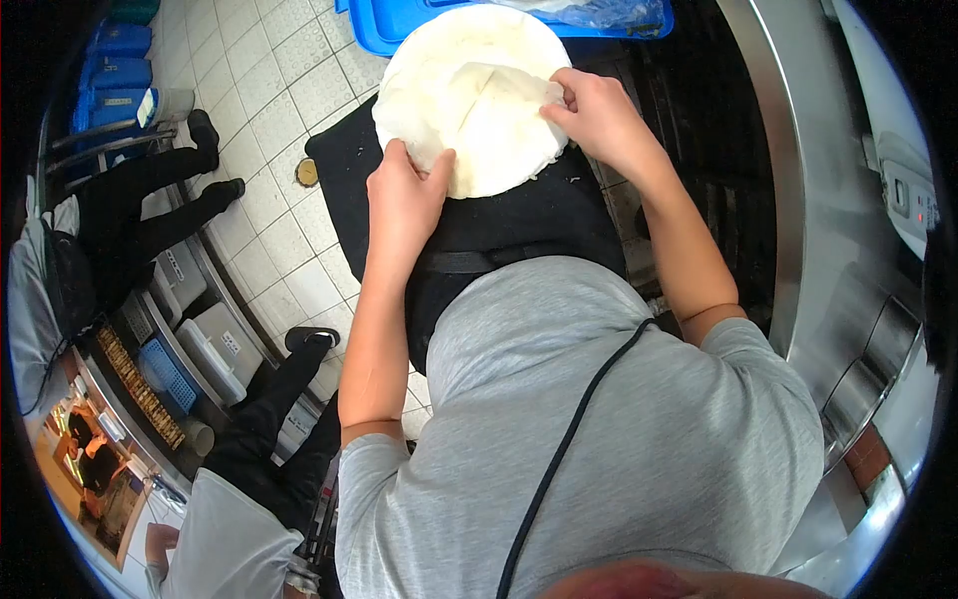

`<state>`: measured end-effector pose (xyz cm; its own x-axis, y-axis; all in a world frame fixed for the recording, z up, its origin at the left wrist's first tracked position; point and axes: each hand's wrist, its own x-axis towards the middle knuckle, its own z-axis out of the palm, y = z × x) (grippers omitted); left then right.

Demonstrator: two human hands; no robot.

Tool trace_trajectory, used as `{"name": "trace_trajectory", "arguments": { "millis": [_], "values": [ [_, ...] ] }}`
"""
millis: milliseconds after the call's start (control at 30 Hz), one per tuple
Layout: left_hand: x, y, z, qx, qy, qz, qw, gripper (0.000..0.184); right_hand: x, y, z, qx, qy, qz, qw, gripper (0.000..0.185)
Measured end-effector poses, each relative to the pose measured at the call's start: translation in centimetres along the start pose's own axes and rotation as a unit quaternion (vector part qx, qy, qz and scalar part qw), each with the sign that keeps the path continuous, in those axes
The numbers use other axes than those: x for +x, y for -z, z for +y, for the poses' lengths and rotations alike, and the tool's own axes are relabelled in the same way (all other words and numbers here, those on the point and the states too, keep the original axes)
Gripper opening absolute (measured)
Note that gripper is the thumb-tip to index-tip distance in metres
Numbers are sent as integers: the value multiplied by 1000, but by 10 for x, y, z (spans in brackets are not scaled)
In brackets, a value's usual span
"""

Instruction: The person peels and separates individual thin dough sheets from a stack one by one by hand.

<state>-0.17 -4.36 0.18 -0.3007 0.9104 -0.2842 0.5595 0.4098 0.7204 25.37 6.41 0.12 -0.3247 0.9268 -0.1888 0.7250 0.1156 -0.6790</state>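
I've got black cloth [499, 228] across the lap doing the carrying on my feed, with a stack of round white sheets [464, 38] right on it plus pale crumbs [573, 180]. Tiled floor [282, 122] has some round yellowish thing [306, 173] on it.

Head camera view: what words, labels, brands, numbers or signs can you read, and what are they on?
No text can be read.
Upper white bin at left: label too small.
Middle white bin: label too small.
Lower white bin: label too small.
Grey control panel at right: markings too small.
Pale round sheets: no writing visible.
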Motion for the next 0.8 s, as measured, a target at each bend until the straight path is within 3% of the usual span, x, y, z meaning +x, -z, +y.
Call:
{"name": "trace_trajectory", "arguments": {
  "millis": [67, 200, 267, 567, 800],
  "values": [
    [0, 4, -5, 72, 36, -78, 994, 36, 4, 3, 3, -50, -11, -40, 998, 25],
    [-4, -1, -14, 72, 12, -67, 995, 31, 0, 6, -6, -53, 2, -20, 998, 25],
    [-3, -3, -18, -7, -9, -35, 999, 32, 0, 7, -11, -92, 23, -23, 995, 24],
    [-11, 3, 13, 61, -53, -36, 996, 23, -6, -8, -34, -141, 49, -55, 987, 17],
    [-12, 3, 18, 54, -44, -47, 996, 28, 7, 7, -12, -35, 27, -52, 998, 22]
  ]
}}
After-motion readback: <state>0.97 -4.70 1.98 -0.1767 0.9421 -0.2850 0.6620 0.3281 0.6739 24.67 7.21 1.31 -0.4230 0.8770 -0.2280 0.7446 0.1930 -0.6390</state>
